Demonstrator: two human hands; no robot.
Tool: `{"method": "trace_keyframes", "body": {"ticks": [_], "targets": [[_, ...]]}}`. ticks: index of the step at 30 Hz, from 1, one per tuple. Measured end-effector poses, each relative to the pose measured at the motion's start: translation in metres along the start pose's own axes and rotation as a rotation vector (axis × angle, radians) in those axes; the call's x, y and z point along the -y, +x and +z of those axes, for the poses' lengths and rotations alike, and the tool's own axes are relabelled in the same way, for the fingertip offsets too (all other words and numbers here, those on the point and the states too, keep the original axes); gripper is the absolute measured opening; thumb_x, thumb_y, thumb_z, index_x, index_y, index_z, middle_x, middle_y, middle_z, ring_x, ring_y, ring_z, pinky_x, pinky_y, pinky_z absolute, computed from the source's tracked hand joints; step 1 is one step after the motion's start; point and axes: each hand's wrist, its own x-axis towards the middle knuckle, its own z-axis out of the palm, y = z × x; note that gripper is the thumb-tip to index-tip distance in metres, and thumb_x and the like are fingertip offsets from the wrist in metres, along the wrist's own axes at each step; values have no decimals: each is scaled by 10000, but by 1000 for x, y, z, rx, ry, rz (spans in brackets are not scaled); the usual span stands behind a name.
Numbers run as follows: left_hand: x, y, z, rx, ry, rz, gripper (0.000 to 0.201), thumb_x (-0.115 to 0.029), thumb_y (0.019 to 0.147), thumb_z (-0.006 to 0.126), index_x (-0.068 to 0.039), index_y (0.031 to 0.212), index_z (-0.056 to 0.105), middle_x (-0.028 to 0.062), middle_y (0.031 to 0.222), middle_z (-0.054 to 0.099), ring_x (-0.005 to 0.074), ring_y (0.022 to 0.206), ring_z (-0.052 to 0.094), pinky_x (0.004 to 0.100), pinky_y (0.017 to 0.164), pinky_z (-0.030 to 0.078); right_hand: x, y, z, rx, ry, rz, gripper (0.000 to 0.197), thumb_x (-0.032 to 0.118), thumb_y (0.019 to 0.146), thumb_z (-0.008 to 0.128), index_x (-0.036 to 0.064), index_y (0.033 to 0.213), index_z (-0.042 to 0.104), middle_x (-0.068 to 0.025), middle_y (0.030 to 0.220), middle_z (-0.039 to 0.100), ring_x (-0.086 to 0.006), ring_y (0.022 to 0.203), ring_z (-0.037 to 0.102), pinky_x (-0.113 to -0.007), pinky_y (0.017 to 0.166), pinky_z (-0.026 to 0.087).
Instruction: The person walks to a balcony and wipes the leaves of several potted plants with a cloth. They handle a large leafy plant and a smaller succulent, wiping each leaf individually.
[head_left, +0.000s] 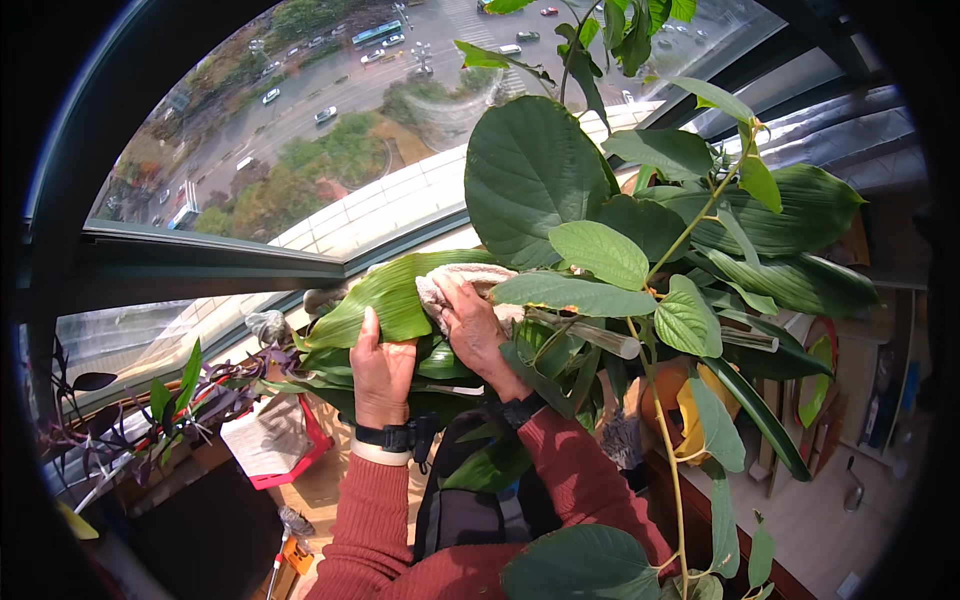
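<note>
A long, broad green leaf [385,300] with fine ribs stretches out in front of me, tilted toward the window. My left hand [382,372] supports it from below, thumb up at the near edge; the other fingers are hidden under it. My right hand [472,322] is closed over a pale cloth [440,288], which touches the right part of that leaf. Some of the cloth shows beyond my knuckles. Other green leaves [440,360] lie beneath my hands. A large round leaf [535,170] stands just beyond the cloth.
A climbing stem [700,215] with several leaves rises close on my right. A pale rod [600,338] pokes out beside my right wrist. Purple-leaved plants [175,430] and a red-edged container [310,450] are at left. The window frame [200,262] borders the far side, above a street.
</note>
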Motion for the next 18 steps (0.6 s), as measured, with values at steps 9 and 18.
{"method": "trace_keyframes", "body": {"ticks": [9,18], "targets": [[-3,-15,-7,3,-71,-28,410,-215,1087,498,5,1433,508,176,1446,578,337,1358,540,521,1195,392,-68,22,-8,-332,55,19,332,41,870,573,29,1196,637,-233,1116,658,-445,1054,617,-495,892,487],[-4,-14,-7,-12,-32,21,406,-209,1093,489,-2,1442,505,172,1459,568,331,1368,531,511,1200,384,-43,34,30,-84,1044,-25,337,-35,910,518,-26,1227,631,-218,1194,660,-380,1140,624,-434,1003,478]]}}
